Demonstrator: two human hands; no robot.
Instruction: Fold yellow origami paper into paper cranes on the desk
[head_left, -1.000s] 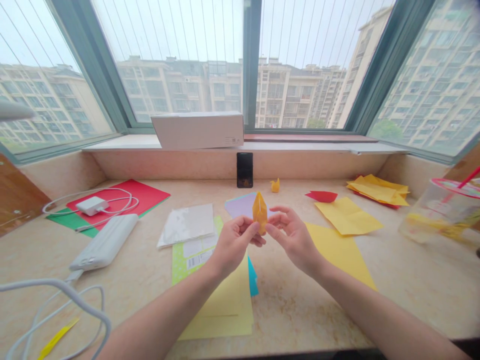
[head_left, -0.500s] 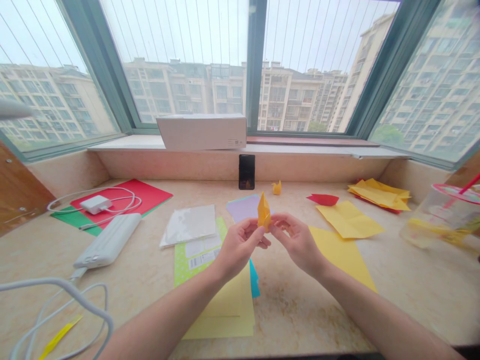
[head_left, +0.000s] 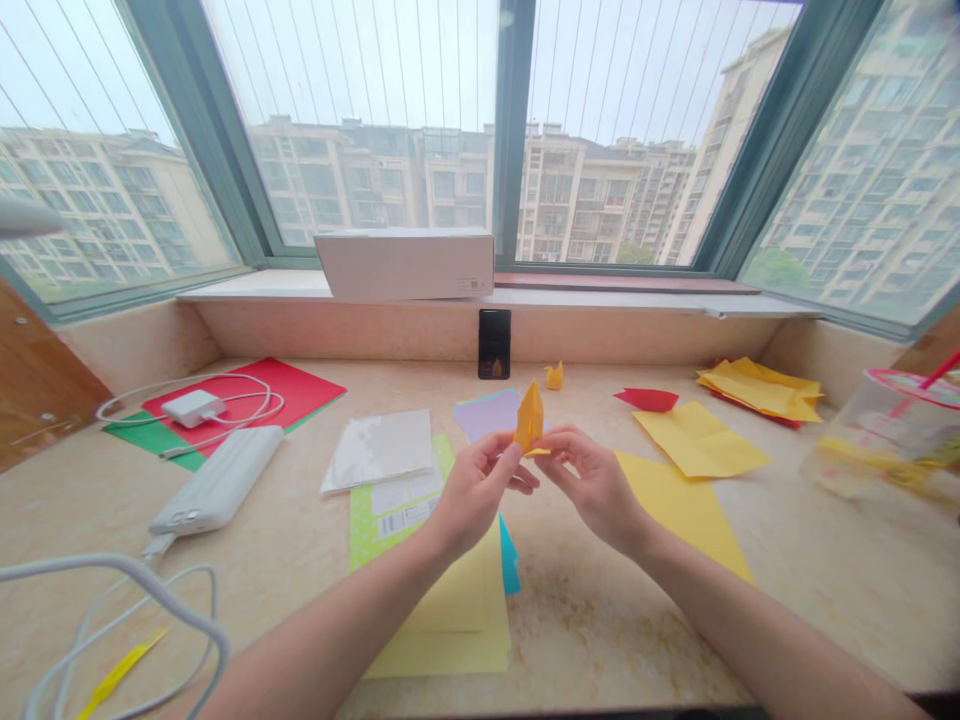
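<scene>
A small folded orange-yellow paper piece (head_left: pixel 530 416) stands point-up between my hands, above the middle of the counter. My left hand (head_left: pixel 484 480) pinches its lower left side between thumb and fingers. From the other side, my right hand (head_left: pixel 589 480) pinches the lower right flap. Behind the piece lies a lilac paper sheet (head_left: pixel 480 412), partly covered by my left hand. A smaller folded yellow paper figure (head_left: pixel 554 376) stands farther back. To the right are a red folded paper (head_left: pixel 646 400) and a creased yellow sheet (head_left: pixel 699 440).
White packets (head_left: pixel 381 450) and pale yellow sheets (head_left: pixel 450 640) lie left of centre. A power bank (head_left: pixel 217 480) with cables is at the left. A black phone (head_left: pixel 494 344) leans against the ledge under a white box (head_left: pixel 405 264). A plastic cup (head_left: pixel 877 430) stands far right.
The paper piece has turned between my fingers and its lower flap now spreads outward to the right. My hands have stayed in nearly the same place.
</scene>
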